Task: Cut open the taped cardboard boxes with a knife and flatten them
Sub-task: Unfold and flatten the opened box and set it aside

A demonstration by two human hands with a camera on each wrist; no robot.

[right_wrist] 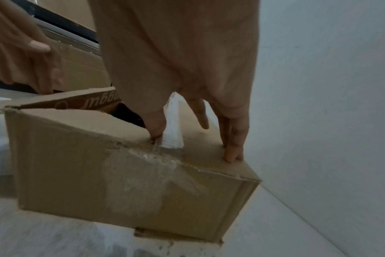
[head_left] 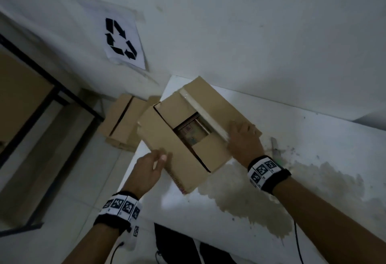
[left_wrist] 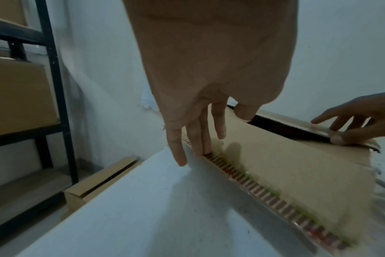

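A brown cardboard box stands on the white table, its top flaps parted over a dark gap with printed items inside. A strip of clear tape runs along the right flap. My left hand lies at the left flap's outer edge; the left wrist view shows straight fingers on the corrugated edge of the box. My right hand presses on the box top, thumb at the tape and fingers near the corner. A thin grey object, perhaps the knife, lies blurred behind the right wrist.
Flattened cardboard boxes lie on the floor left of the table. A black metal shelf with boxes stands further left. A recycling sign hangs on the wall. A tan stain spreads over the table's near right part.
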